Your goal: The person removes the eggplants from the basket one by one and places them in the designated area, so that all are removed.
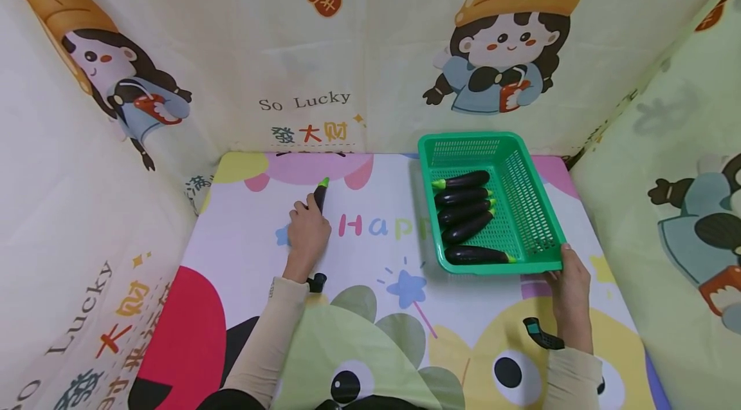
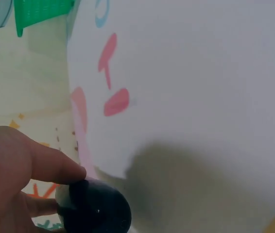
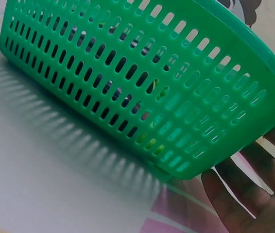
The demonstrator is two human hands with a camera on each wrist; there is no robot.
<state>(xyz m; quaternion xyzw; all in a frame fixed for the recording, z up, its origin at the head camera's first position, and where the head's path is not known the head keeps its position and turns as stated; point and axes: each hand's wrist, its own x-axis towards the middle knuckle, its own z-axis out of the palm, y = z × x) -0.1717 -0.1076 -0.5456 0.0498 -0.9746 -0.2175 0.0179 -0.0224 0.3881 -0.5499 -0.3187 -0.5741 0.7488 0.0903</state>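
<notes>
head: five eggplants (image 1: 466,214) already lie in the basket (image 1: 535,217); left hand (image 1: 308,234) grips a sixth (image 1: 320,194) on the mat. left wrist: fingers curl round its dark end (image 2: 96,208). right wrist: right hand (image 3: 254,194) holds the basket's corner.

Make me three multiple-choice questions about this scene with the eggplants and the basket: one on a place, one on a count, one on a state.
1. Where does the green plastic slotted basket sit? A on the mat's right part; B on the left wall; C in a lap.
2. How many dark purple eggplants lie in it? A two; B five; C eight.
3. What is the left hand doing? A lying flat; B holding a dark purple eggplant; C pointing up.

A: it sits right of the printed letters.
B: five lie side by side.
C is wrong; B: fingers curl round it. The right hand is at the basket's near corner.
</notes>
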